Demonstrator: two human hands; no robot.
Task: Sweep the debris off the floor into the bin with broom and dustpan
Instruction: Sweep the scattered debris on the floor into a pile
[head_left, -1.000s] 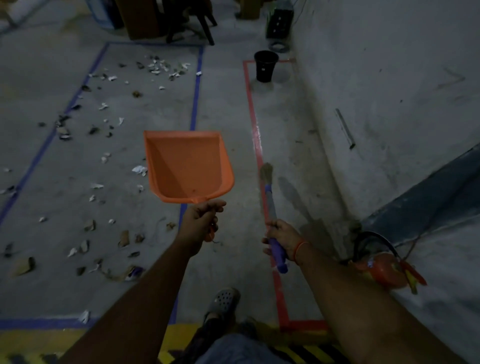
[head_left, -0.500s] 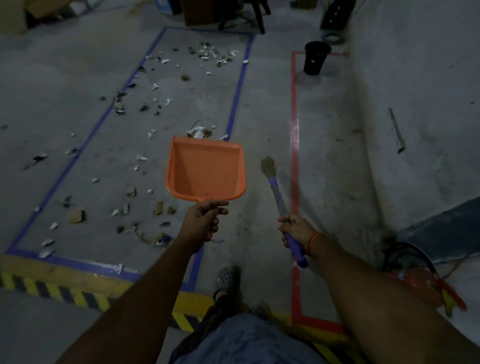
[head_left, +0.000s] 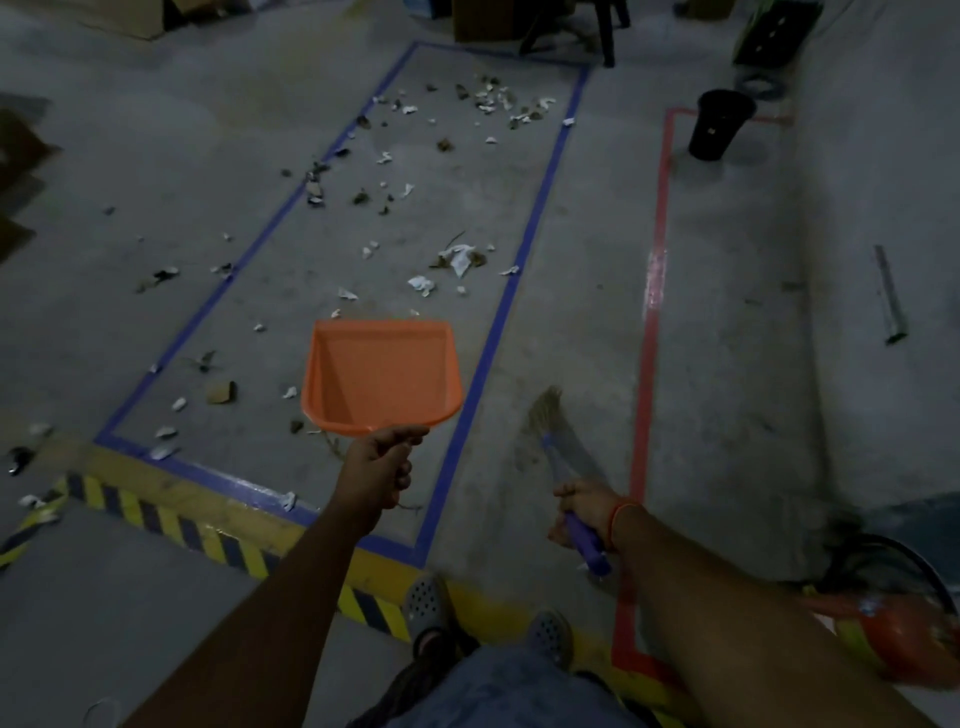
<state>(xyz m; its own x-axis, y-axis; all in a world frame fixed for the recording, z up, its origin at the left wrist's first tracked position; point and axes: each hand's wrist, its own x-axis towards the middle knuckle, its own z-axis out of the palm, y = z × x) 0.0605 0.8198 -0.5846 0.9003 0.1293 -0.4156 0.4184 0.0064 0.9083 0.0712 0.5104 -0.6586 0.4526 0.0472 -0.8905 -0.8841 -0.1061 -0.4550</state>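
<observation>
My left hand (head_left: 382, 465) grips the handle of an orange dustpan (head_left: 382, 374), held in the air with its mouth pointing away from me and nothing in it. My right hand (head_left: 584, 506) grips the purple handle of a small broom (head_left: 545, 415), whose straw head points forward and down above the concrete floor. Scraps of paper and dry leaves, the debris (head_left: 457, 260), lie scattered inside a rectangle of blue tape (head_left: 535, 228) ahead. A black bin (head_left: 719, 124) stands at the far right, at the corner of a red tape outline.
A yellow-and-black hazard strip (head_left: 208, 535) crosses the floor at my feet. Red tape (head_left: 649, 332) runs along the right, with a grey wall beyond it. An orange object (head_left: 904, 639) lies at the lower right. Boxes and chair legs stand at the far end.
The view has pulled back and swung left, so more of the blue rectangle and the hazard strip show. Both hands keep their grip; dustpan and broom sit lower and closer to me.
</observation>
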